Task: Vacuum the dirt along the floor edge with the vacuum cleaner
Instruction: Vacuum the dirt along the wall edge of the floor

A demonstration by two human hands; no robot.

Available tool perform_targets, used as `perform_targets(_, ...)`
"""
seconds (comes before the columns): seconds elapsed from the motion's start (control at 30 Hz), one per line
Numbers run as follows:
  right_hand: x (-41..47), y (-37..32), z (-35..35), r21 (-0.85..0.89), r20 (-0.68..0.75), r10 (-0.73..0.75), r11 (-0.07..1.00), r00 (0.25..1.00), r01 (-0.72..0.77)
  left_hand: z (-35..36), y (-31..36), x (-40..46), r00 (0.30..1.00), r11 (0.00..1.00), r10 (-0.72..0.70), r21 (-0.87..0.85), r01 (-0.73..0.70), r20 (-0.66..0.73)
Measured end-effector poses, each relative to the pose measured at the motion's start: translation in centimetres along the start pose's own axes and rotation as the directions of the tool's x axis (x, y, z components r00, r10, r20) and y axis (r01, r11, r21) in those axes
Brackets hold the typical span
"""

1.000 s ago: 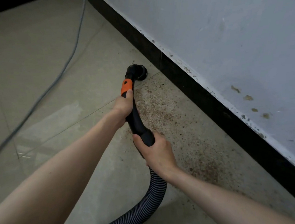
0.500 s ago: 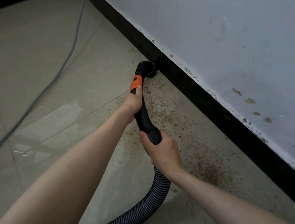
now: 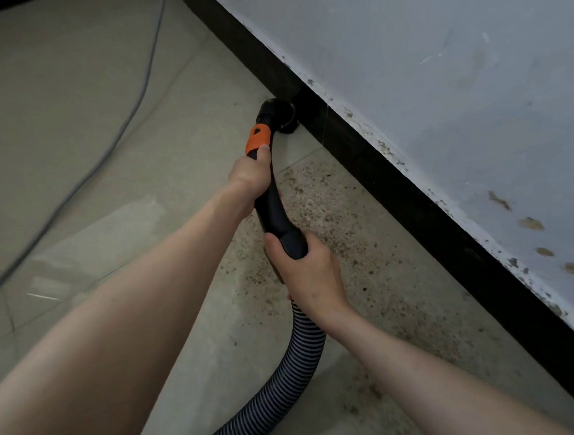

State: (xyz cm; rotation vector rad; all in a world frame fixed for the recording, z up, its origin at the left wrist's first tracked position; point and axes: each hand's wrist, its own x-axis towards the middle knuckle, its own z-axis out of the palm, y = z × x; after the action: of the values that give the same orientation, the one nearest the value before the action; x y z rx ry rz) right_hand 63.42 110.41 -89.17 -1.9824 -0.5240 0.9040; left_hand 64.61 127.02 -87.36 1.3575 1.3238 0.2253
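I have both hands on the vacuum. My left hand point(image 3: 252, 176) grips the black handle point(image 3: 271, 205) just under the orange band point(image 3: 257, 140). My right hand point(image 3: 308, 267) grips the thick bottom end of the handle, where the hose point(image 3: 291, 375) joins it.

The round black nozzle point(image 3: 279, 116) sits on the floor, touching the black strip point(image 3: 396, 188) at the bottom of the wall — right at the floor edge.

I think the job is only partly done. The tile point(image 3: 200, 97) by the nozzle and beyond it looks quite clean. But the tile nearer to me is covered in brown dirt point(image 3: 344, 219) — lots of little crumbs and smudges, thickest next to the black strip. That part is left to do.

The handle is smooth, hard and bent like a banana. The hose is bendy, with stripy ridges all the way along. The floor tiles are pale and a bit shiny. The wall point(image 3: 438, 68) is grey and flat, with chipped paint low down and some brown spots. A thin grey cable point(image 3: 108, 152) lies across the floor, well apart from my hands.
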Motion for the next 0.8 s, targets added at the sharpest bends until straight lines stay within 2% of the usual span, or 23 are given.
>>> perform_targets(0.23,3.6,-1.2,1.1,-0.02,0.003,-0.075,0.997,0.997,0.075,-1.2,1.6,3.3,1.0,0.999,-0.017,-0.049,0.016,-0.022)
perform_targets(0.63,8.2,-3.4,2.3,-0.017,0.05,-0.113,0.993,0.992,0.114,-2.8,4.0,6.4,0.998,0.995,-0.029,-0.094,0.025,-0.046)
perform_targets(0.8,9.5,-4.2,2.2,0.1,0.084,-0.076,0.993,0.994,0.067,-2.9,5.1,7.3,0.995,0.997,0.009,-0.073,-0.016,-0.096)
